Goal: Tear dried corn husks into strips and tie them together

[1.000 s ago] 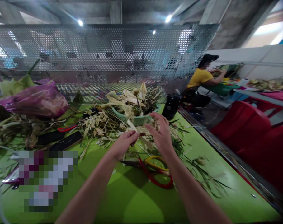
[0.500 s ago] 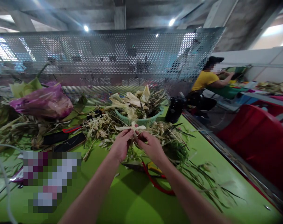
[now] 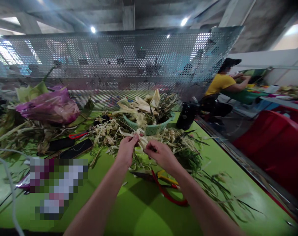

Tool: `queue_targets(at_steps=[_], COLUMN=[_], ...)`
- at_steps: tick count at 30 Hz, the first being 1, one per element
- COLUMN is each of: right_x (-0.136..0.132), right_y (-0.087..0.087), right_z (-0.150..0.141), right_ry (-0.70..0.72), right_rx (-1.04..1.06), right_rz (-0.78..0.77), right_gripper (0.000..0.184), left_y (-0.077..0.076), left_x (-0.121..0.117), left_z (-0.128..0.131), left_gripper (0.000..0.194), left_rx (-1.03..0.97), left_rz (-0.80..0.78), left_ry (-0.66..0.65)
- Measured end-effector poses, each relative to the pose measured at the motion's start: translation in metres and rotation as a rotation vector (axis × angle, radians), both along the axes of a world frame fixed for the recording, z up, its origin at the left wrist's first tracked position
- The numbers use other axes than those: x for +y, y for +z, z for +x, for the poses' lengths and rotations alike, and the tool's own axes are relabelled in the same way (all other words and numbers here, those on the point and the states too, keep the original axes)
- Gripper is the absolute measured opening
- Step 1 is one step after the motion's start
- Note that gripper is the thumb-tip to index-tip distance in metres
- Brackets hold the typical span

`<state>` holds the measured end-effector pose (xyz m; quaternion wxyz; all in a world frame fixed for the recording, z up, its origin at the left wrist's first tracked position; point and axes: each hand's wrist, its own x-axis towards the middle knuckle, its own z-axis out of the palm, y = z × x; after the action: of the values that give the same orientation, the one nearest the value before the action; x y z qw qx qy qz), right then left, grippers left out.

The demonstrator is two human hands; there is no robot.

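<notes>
Between my two hands is a piece of pale dried husk (image 3: 142,141), folded or knotted near its upper end. My left hand (image 3: 126,149) pinches it at the knot with thumb and fingers. With curled fingers, my right hand (image 3: 160,153) grips the strip hanging to the right. Just beyond them stands a green plastic basket (image 3: 152,129) heaped with dried husks (image 3: 145,104). Beneath my right forearm lie scissors with red handles (image 3: 167,195), and something yellow-handled (image 3: 167,177) lies beside them, partly covered.
Dried plant bits (image 3: 107,132) surround the basket. A red-handled cutter (image 3: 78,135), dark flat pieces (image 3: 76,149) and a purple bag (image 3: 50,106) lie left. A dark jar (image 3: 187,116) stands by the right edge. A perforated screen (image 3: 102,68) closes the back. A person in yellow (image 3: 220,84) sits beyond a red chair (image 3: 269,147).
My right hand has shifted slightly right, drawing the husk strip down and out from the knot. My left hand still pinches the knot. The whole view has shifted a little.
</notes>
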<state>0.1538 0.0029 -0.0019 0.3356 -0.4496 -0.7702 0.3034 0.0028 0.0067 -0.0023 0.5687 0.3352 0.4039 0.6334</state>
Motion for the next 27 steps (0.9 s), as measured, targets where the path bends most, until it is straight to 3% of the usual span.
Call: queue_targets(at_steps=[4,9,11,20,27], right_x=[0.001,0.004,0.007,0.012,0.013], right_y=[0.008,0.011,0.008,0.001,0.003], right_z=[0.004,0.005,0.004,0.009,0.013], right_ry=[-0.046,-0.015,0.013,-0.105,-0.157], right_rx=[0.102,0.490,0.552,0.251,0.219], right_rz=[0.033,-0.220,-0.231,0.136,0.157], right_gripper=[0.018,0.024,0.024,0.013,0.012], left_y=[0.000,-0.003,-0.005,-0.007,-0.003], left_x=[0.000,0.000,0.000,-0.002,-0.004], left_z=[-0.003,-0.001,0.001,0.006,0.005], left_gripper=[0.038,0.031,0.030,0.030,0.033], left_rx=[-0.005,-0.055,-0.040,0.017,0.016], left_rz=[-0.016,-0.037,-0.040,-0.032,-0.014], left_ry=[-0.106,-0.202,-0.210,-0.153,-0.150])
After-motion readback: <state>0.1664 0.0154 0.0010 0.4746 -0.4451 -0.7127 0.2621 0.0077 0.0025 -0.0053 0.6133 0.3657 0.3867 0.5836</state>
